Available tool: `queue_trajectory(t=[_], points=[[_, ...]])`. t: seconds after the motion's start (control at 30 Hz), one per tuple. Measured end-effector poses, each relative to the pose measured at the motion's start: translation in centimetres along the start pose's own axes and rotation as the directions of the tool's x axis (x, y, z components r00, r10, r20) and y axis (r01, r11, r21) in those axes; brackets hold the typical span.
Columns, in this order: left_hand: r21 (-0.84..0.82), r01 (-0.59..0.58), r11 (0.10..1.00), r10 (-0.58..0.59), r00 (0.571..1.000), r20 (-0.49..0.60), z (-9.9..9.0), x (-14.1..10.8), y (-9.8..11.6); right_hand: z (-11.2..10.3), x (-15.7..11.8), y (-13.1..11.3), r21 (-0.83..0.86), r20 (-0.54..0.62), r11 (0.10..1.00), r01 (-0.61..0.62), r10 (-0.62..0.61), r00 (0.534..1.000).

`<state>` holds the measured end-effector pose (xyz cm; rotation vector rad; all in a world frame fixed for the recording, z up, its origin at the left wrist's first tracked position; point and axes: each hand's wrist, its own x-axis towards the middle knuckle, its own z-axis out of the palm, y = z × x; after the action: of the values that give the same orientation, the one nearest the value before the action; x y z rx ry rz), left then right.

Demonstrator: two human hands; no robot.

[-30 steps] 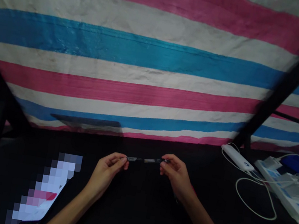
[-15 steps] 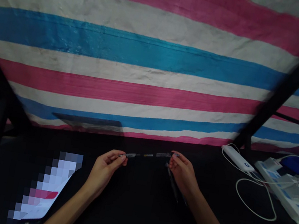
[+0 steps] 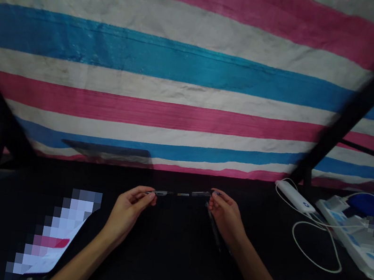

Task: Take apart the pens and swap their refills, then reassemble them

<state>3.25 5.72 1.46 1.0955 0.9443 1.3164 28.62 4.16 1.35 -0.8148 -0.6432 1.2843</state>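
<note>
My left hand pinches the grey, clip-like end of a slim pen between thumb and fingers. Opposite it, the thumb and fingers of my right hand are closed on the pen's clear barrel end. A short pale-and-gold section shows in line between the two ends. Dark stretches separate these parts, so I cannot tell whether they are all joined. Below my right hand, a second dark, slender pen-like thing lies slanting on the black table, partly hidden by the hand.
A lit phone lies at left. On the right are a white power bank, a looped white cable and a power strip with plugs. Black frame bars slant up before a striped sheet.
The view has shifted slightly, so everything sits a little further left. Both hands keep their grip on the pen's ends, with almost the same spacing.
</note>
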Motion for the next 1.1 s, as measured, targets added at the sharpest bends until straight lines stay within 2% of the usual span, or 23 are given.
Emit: queue_trajectory(t=[0.5, 0.7, 0.9, 1.03, 1.1], points=[[-0.011, 0.007, 1.0, -0.007, 1.0, 0.003, -0.1, 0.1, 0.0, 0.4, -0.3, -0.2, -0.011, 0.014, 1.0, -0.019, 0.019, 1.0], [0.082, 0.011, 0.997, -0.015, 0.999, 0.047, 0.2, -0.2, -0.3, 0.7, -0.7, 0.6, -0.044, 0.065, 0.999, -0.025, 0.027, 0.997], [0.203, -0.037, 0.979, 0.003, 0.987, 0.163, 0.7, -0.6, -0.3, 1.3, -1.5, 1.3, -0.232, 0.167, 0.973, 0.001, 0.039, 0.985], [0.242, -0.044, 0.969, 0.004, 0.987, 0.163, 0.5, -0.6, 0.0, 1.2, -1.8, 1.1, -0.464, 0.208, 0.879, 0.111, -0.014, 0.978], [0.253, -0.05, 0.966, 0.007, 0.986, 0.167, 0.5, -0.6, 0.1, 1.1, -1.9, 1.0, -0.57, 0.21, 0.815, 0.105, 0.021, 0.977]])
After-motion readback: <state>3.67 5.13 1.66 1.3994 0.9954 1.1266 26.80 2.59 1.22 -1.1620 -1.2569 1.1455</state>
